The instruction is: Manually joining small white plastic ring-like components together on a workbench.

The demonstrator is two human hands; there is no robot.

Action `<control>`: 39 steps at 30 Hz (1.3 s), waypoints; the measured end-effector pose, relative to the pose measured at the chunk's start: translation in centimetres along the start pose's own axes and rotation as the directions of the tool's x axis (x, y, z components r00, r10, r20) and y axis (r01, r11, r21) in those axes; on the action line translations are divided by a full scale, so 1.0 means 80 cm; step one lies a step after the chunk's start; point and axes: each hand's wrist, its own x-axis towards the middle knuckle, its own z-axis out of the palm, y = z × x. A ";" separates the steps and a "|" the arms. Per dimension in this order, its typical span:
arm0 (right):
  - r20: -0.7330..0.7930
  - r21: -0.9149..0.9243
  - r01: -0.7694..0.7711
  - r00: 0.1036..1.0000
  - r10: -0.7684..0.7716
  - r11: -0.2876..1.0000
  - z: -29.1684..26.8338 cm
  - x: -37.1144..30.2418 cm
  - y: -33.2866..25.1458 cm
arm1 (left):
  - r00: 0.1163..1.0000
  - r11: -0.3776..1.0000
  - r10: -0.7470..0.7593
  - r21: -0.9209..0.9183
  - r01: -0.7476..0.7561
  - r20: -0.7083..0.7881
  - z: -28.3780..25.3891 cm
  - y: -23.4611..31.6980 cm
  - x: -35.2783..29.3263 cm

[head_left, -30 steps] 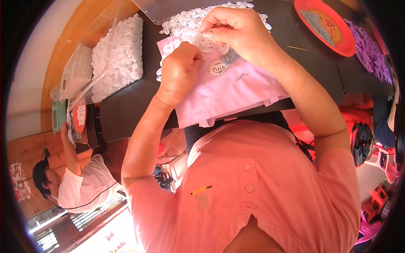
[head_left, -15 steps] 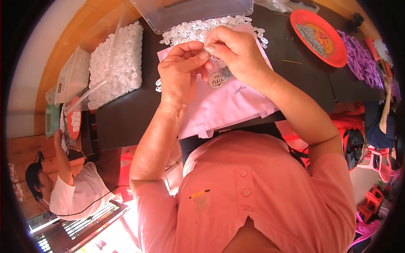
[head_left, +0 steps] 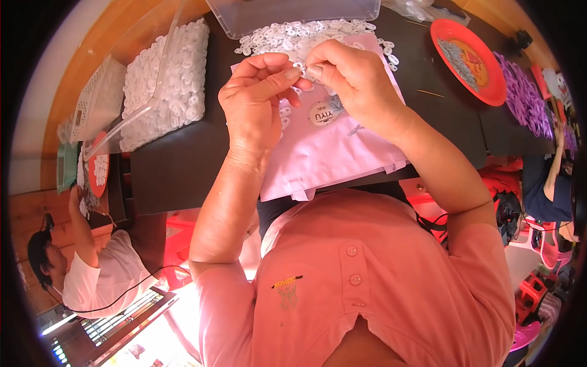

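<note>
Dark desk [head_left: 449, 131] | left hand [head_left: 252, 101] pinches small white piece [head_left: 299, 65] | right hand [head_left: 361, 82], apart a second ago, now meets it, pinched narrow, contents unclear | apparently two-handed work

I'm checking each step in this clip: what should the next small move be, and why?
Probably, the right hand should ease in against the small white piece: the left hand holds that piece between thumb and fingers, and the right thumb and forefinger meet just beside it. Whether they pinch anything is too small to tell.
</note>
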 end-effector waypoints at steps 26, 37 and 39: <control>-0.007 -0.011 0.081 0.997 -0.081 0.997 -0.002 0.002 -0.006 | 0.976 0.962 0.214 0.178 -0.206 -0.030 0.009 0.001 -0.015; -0.027 0.063 0.028 0.999 -0.027 0.998 0.008 -0.001 -0.003 | 0.961 0.949 0.274 0.170 -0.267 -0.024 0.010 -0.003 -0.013; -0.044 0.051 0.067 0.997 -0.065 0.996 0.006 0.001 -0.007 | 0.960 0.942 0.280 0.195 -0.272 -0.012 0.011 -0.002 -0.014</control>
